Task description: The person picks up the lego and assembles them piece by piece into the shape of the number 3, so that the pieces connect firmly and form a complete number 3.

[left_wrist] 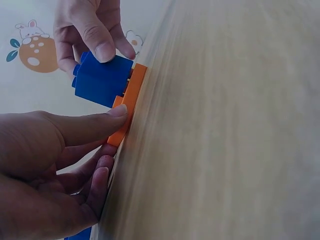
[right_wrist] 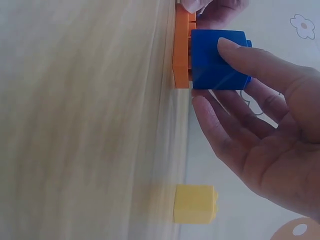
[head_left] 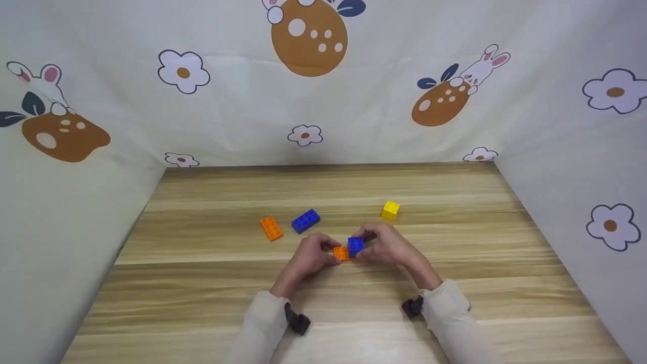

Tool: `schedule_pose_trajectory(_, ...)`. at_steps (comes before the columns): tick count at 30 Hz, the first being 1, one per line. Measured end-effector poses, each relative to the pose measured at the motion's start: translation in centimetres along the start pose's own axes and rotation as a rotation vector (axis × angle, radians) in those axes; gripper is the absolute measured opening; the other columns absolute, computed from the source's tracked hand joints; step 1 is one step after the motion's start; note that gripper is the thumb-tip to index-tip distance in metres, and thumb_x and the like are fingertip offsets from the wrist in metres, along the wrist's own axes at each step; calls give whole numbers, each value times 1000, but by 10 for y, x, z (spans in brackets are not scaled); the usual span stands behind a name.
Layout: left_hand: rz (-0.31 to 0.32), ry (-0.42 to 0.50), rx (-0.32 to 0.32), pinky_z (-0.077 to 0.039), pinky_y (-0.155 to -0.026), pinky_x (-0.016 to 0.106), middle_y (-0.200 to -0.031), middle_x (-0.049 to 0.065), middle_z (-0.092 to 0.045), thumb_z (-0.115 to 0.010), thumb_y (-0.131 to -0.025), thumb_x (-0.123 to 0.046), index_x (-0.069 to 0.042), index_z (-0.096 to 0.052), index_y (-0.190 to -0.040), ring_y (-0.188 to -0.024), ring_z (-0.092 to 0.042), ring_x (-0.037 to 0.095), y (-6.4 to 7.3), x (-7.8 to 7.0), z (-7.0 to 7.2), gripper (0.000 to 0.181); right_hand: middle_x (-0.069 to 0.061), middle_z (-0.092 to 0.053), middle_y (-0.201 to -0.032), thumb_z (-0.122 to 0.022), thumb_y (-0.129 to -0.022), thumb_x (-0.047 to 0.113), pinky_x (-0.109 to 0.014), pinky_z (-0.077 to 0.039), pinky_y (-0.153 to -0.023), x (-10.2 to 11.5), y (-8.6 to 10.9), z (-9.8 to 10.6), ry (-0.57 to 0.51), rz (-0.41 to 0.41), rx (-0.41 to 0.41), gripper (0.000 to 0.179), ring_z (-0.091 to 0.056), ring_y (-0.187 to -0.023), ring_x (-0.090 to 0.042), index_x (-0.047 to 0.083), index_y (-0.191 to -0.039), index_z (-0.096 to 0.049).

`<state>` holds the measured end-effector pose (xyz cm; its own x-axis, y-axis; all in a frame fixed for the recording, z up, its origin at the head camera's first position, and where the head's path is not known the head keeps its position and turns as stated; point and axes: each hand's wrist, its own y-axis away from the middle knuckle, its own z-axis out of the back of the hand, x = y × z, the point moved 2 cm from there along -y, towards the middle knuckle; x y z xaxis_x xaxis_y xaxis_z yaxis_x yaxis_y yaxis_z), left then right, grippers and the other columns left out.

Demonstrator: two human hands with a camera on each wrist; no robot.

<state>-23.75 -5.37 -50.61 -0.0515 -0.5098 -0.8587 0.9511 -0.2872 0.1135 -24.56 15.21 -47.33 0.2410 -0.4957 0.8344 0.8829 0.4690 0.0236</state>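
Note:
A thin orange toy brick (head_left: pixel 340 253) lies flat on the wooden table, studs up. My left hand (head_left: pixel 313 253) pinches its left end between thumb and fingers. In my right hand (head_left: pixel 386 245) is a square blue toy brick (head_left: pixel 356 246), held by thumb and fingertips over the right part of the orange one. In the left wrist view the blue brick (left_wrist: pixel 102 77) is slightly tilted, and orange studs show beneath its edge. The right wrist view has its lower face right at the studs of the orange brick (right_wrist: pixel 181 55).
Behind the left hand lie a second thin orange brick (head_left: pixel 271 228) and a longer blue brick (head_left: pixel 306 221). A yellow square brick (head_left: pixel 390 210) stands beyond the right hand. Printed cloth (head_left: pixel 237 121) walls the wooden table (head_left: pixel 202 303) at the back and sides.

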Motion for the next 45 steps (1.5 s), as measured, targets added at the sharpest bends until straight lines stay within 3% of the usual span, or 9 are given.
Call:
schedule_pose_trajectory(6,6,-5,8,-56,-87,36,-104,10,-74,-81,-81,-1,-3,-76,-108,-90,-61,17,-1,-1,-1,28,-16,-71,-105,-85,-73,-1,-38,-60,-87,-5,0,2,-18,-11,8,33,-68,-95,-25,3,-103,-72)
schedule_pose_trajectory(13,-3,-4,24,-53,-79,28,-101,10,-73,-81,-79,0,-2,-76,-107,-84,-57,14,-2,-5,2,29,-21,-73,-107,-84,-73,-3,-38,-60,-88,-6,-1,4,-39,-23,8,35,-69,-95,-25,-1,-106,-72)
schedule_pose_trajectory(24,27,-8,38,-52,-76,26,-97,6,-70,-82,-80,-4,-5,-75,-108,-82,-55,15,-2,-5,5,29,-19,-69,-114,-83,-76,0,-40,-59,-91,-1,-3,1,-19,-133,42,35,-70,-101,-29,3,-109,-69)
schedule_pose_trajectory(31,62,-11,49,-51,-75,26,-95,5,-68,-83,-80,-5,-7,-75,-108,-82,-55,16,-2,-5,3,29,-13,-70,-117,-86,-76,7,-43,-52,-101,-12,0,3,-61,-218,48,43,-64,-105,-26,7,-116,-70)
schedule_pose_trajectory(36,42,7,65,-56,-83,30,-103,8,-72,-81,-83,-9,-6,-74,-114,-89,-61,16,0,-3,17,32,-14,-71,-114,-84,-76,5,-40,-54,-97,-17,-2,2,-70,-246,41,42,-64,-102,-24,4,-115,-70)
schedule_pose_trajectory(40,81,95,-28,-59,-87,34,-115,13,-70,-77,-87,-10,-6,-70,-122,-97,-65,20,2,1,41,36,-15,-71,-111,-84,-75,1,-36,-55,-93,-17,-2,2,-75,-249,36,41,-65,-100,-22,1,-112,-69)
schedule_pose_trajectory(45,105,209,-243,-57,-76,28,-124,18,-66,-75,-89,-10,-5,-67,-127,-102,-67,25,2,10,66,40,-16,-71,-109,-85,-74,1,-34,-56,-91,-16,-4,2,-86,-249,41,39,-64,-97,-20,-1,-109,-67)
